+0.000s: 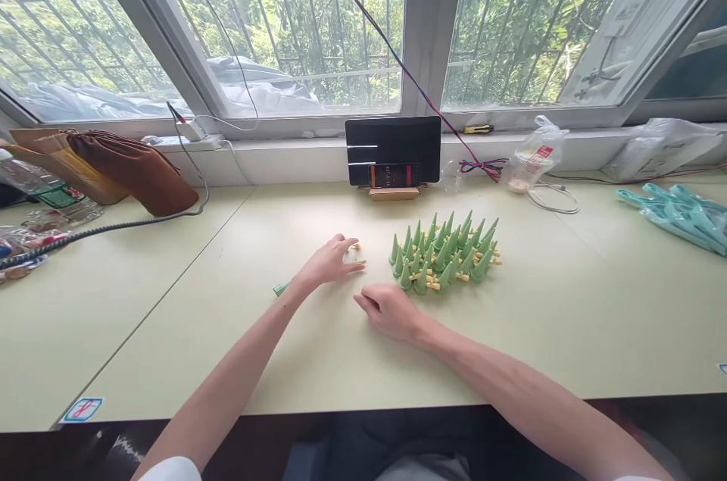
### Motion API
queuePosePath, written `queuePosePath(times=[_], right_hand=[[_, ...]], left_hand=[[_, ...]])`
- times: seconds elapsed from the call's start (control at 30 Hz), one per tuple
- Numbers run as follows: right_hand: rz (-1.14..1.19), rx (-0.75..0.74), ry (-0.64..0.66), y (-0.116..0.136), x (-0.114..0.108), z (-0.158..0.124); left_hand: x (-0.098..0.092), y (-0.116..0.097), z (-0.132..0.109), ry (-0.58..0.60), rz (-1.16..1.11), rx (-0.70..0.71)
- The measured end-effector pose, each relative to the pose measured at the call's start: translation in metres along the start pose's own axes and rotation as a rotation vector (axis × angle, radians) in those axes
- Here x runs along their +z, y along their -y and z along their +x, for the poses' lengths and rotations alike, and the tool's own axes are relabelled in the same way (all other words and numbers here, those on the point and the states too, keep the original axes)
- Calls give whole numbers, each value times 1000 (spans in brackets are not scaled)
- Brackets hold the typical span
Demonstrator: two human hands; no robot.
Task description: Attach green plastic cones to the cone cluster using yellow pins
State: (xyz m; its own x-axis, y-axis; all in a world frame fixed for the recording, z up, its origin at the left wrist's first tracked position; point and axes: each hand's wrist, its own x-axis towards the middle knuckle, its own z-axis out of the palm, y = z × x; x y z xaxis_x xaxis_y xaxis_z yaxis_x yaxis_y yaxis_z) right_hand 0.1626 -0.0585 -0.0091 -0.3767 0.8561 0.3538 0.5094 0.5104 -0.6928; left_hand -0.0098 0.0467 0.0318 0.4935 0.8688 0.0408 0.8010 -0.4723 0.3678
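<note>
My left hand point(328, 261) reaches over the table with thumb and fingers apart. Close to its fingertips lie small cream-yellow pieces point(357, 246), partly hidden by the fingers. Beside my left forearm a small green piece point(279, 289) shows, its other end covered by the arm. My right hand point(391, 310) rests on the table, fingers curled closed; what they hold, if anything, is hidden. Just beyond it stands a dense group of green cone-shaped pieces point(443, 254), points up, with small pale-yellow pieces point(433, 284) among and around them.
At the back a phone point(393, 176) leans on a black panel point(391, 140). A bagged cup point(534, 159) and a white cable point(560, 199) sit back right, with turquoise plastic pieces point(681, 212) farther right. A brown pouch point(141, 174) and a dark cable point(113, 225) lie left.
</note>
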Motion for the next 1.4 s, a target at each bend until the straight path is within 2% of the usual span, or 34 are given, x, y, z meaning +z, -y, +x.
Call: queuePosePath(times=[0.23, 0.43, 0.73, 0.9, 1.07, 1.2, 1.4], right_hand=[[2, 5, 3, 1, 0, 0], [-15, 12, 6, 1, 0, -1], [25, 12, 9, -3, 0, -2], [30, 6, 3, -2, -1, -3], [22, 18, -83, -4, -1, -3], [41, 41, -144, -4, -2, -3], [-116, 83, -60, -3, -3, -4]], left_hand=[[3, -6, 4, 2, -23, 14], [11, -10, -15, -30, -132, 44], [11, -34, -39, -13, -131, 60], [-2, -23, -45, -69, -102, 46], [-35, 2, -62, -116, 139, -143], [-52, 21, -75, -3, 238, -277], [-52, 23, -77, 163, 201, -330]])
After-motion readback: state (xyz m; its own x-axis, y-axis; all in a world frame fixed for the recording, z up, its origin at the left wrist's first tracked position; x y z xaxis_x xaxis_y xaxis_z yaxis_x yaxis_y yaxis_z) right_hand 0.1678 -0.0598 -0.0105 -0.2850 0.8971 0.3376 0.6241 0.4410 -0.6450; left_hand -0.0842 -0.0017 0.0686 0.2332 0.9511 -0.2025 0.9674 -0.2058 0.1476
